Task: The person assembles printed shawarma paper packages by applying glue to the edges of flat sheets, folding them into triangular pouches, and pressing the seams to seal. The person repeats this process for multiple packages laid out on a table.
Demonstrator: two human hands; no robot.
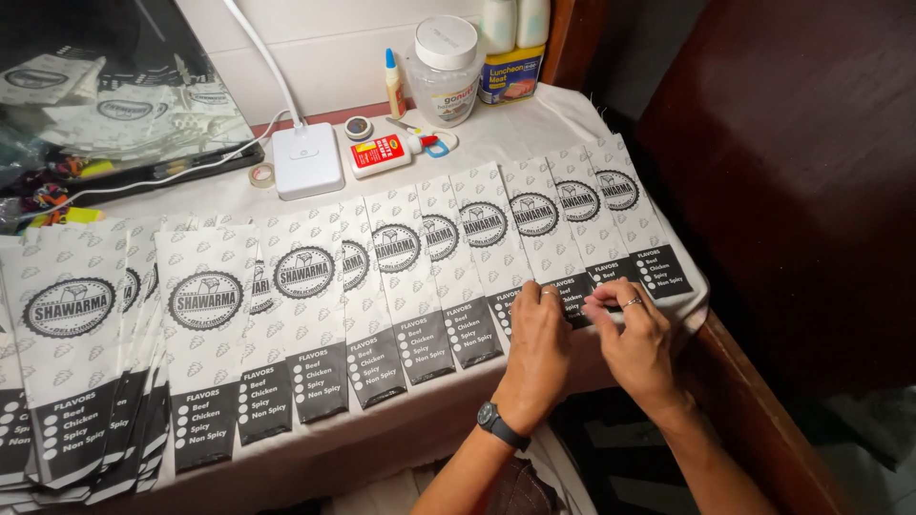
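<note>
Paper sleeves – white, black-banded, overlapping row; both hands on right end.

At lower right of the frame, the left hand and right hand press on overlapping white printed paper sleeves fanned across the cloth-covered tabletop.

a home work corner — a cloth-covered table against a tiled wall, crowded with printed paper food sleeves, a glue bottle, a plastic jar and a tin.
</note>
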